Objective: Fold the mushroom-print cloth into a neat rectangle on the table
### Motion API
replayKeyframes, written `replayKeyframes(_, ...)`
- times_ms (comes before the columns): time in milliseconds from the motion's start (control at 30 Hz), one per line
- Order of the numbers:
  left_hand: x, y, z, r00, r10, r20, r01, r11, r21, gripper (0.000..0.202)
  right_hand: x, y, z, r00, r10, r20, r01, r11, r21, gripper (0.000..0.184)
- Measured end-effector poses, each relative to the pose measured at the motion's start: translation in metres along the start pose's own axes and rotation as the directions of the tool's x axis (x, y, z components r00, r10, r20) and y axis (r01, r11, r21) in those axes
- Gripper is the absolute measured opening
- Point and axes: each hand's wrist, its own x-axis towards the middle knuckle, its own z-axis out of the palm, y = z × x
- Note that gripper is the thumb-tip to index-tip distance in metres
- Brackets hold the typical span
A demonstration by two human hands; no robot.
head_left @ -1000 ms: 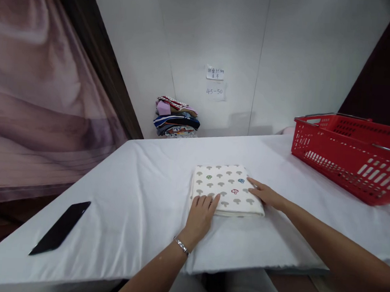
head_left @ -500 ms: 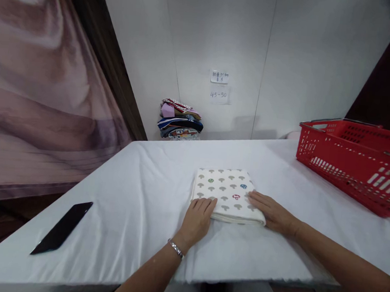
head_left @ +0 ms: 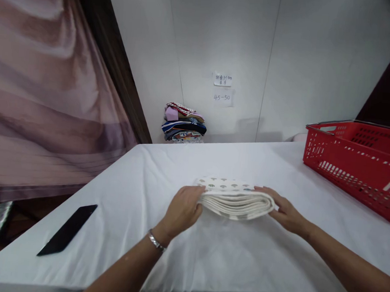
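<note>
A white folded cloth printed with small mushrooms is lifted at its near edge, so its stacked layers face me. My left hand, with a silver bracelet at the wrist, grips the left near corner, fingers on top and thumb below. On the opposite side, my right hand holds the right near corner, its fingers along the top and side. The cloth's far part is tilted away and mostly foreshortened; whether it rests on the table cannot be made out.
A white-covered table spreads below. On its left lies a black phone-like slab; at the right stands a red plastic basket. A stack of folded fabrics sits by the wall, under paper notes. A pink curtain hangs left.
Both hands have gone from lying flat on the cloth's top and side to gripping its near corners. The near edge has risen, showing the layers. The view has shifted slightly.
</note>
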Motion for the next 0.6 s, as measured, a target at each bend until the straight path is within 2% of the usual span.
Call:
replayKeyframes(67,0.019,-0.009,-0.027,0.999,-0.018,-0.035,0.017,1.000,-0.022,0.051,0.017,-0.019,-0.015,0.990,0.135,-0.041,-0.124,0.973,0.197,0.041)
replayKeyframes(167,0.048,-0.023,-0.059,0.989,-0.149,-0.011,0.145,0.976,-0.162,0.053,0.043,-0.040,-0.031,0.945,0.319,-0.069,-0.243,0.830,0.502,0.042)
replayKeyframes(233,0.063,-0.034,-0.064,0.953,-0.302,0.038,0.300,0.909,-0.290,0.053,0.059,-0.045,-0.032,0.897,0.441,-0.013,-0.327,0.684,0.651,0.039)
replayKeyframes(300,0.071,-0.049,-0.051,0.891,-0.429,0.150,0.450,0.785,-0.425,0.052,0.070,-0.038,-0.021,0.840,0.536,0.086,-0.418,0.537,0.733,0.035)
replayKeyframes(367,0.070,-0.064,-0.023,0.804,-0.528,0.275,0.587,0.628,-0.510,0.051,0.075,-0.022,-0.001,0.775,0.605,0.180,-0.501,0.417,0.758,0.030)
replayKeyframes(400,0.066,-0.070,-0.004,0.743,-0.577,0.340,0.657,0.527,-0.539,0.051,0.076,-0.011,0.011,0.739,0.638,0.214,-0.538,0.368,0.759,0.028)
replayKeyframes(433,0.060,-0.075,0.015,0.663,-0.624,0.414,0.726,0.400,-0.559,0.051,0.075,0.000,0.023,0.698,0.672,0.248,-0.578,0.324,0.749,0.026)
replayKeyframes(467,0.054,-0.078,0.034,0.566,-0.674,0.475,0.781,0.254,-0.571,0.053,0.074,0.010,0.035,0.650,0.701,0.294,-0.630,0.280,0.724,0.024)
replayKeyframes(500,0.047,-0.080,0.051,0.476,-0.706,0.524,0.804,0.108,-0.585,0.057,0.072,0.019,0.044,0.607,0.727,0.321,-0.671,0.253,0.697,0.025)
replayKeyframes(567,0.034,-0.080,0.079,0.299,-0.761,0.576,0.796,-0.134,-0.591,0.063,0.069,0.030,0.058,0.562,0.756,0.335,-0.717,0.244,0.653,0.032)
replayKeyframes(600,0.028,-0.080,0.088,0.268,-0.769,0.580,0.793,-0.166,-0.586,0.065,0.067,0.032,0.061,0.549,0.770,0.324,-0.731,0.256,0.632,0.040)
